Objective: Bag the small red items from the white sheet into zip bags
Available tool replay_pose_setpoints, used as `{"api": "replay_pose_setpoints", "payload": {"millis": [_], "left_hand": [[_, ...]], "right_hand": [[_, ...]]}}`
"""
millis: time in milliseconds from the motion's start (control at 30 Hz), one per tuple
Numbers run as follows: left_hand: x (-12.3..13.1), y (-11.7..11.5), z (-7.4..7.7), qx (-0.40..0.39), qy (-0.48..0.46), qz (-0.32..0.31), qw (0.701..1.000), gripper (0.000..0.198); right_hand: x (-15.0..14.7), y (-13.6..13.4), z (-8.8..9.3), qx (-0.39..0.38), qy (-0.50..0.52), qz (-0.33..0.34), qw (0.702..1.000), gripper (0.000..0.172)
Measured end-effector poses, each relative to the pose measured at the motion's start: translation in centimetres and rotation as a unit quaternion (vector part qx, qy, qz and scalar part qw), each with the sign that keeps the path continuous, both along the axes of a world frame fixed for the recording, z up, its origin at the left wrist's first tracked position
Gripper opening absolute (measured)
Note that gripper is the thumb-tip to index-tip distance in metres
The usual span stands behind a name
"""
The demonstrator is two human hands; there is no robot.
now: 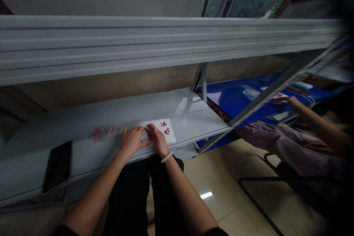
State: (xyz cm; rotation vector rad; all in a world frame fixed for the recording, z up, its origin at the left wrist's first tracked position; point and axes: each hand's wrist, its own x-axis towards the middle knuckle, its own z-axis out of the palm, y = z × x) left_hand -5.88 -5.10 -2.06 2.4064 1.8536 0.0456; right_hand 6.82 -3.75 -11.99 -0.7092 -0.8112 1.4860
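At lower centre of the frame, the left hand and right hand meet at the near edge of a white card marked with red motifs, fingers curved over a clear plastic bag; whether they pinch it, I cannot tell. A strip of clear bagging with red pieces lies just left of them on the pale grey shelf.
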Motion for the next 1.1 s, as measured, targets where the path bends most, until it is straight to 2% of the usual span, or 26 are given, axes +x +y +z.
{"api": "replay_pose_setpoints", "payload": {"millis": [300, 500, 633, 800, 867, 1000, 1100], "left_hand": [[-1.6, -0.7, -1.1, 0.033, -0.055, -0.019, 0.998, 0.048], [-2.8, -2.1, -2.2, 0.074, -0.098, -0.015, 0.992, 0.051], [-3.2, -3.1, -2.9, 0.149, -0.179, -0.005, 0.972, 0.053], [-3.0, -3.8, -3.1, 0.215, -0.252, 0.031, 0.943, 0.053], [-2.8, -4.2, -3.1, 0.232, -0.278, 0.044, 0.931, 0.054], [-2.1, -5.4, -2.8, 0.256, -0.334, 0.076, 0.904, 0.055], [-1.6, -6.3, -2.2, 0.278, -0.352, 0.099, 0.888, 0.055]], "right_hand": [[0.2, -0.5, 0.6, 0.022, -0.012, 0.001, 1.0, 0.05], [0.6, -1.3, 2.4, 0.059, -0.009, -0.013, 0.998, 0.046], [0.6, -2.5, 4.4, 0.089, -0.095, -0.074, 0.989, 0.04], [0.5, -4.3, 6.1, 0.104, -0.204, -0.183, 0.956, 0.029], [0.6, -5.1, 6.8, 0.096, -0.257, -0.199, 0.941, 0.026], [0.3, -6.8, 8.6, 0.084, -0.379, -0.125, 0.913, 0.032], [-0.5, -7.5, 9.6, 0.077, -0.406, -0.073, 0.908, 0.031]]}}
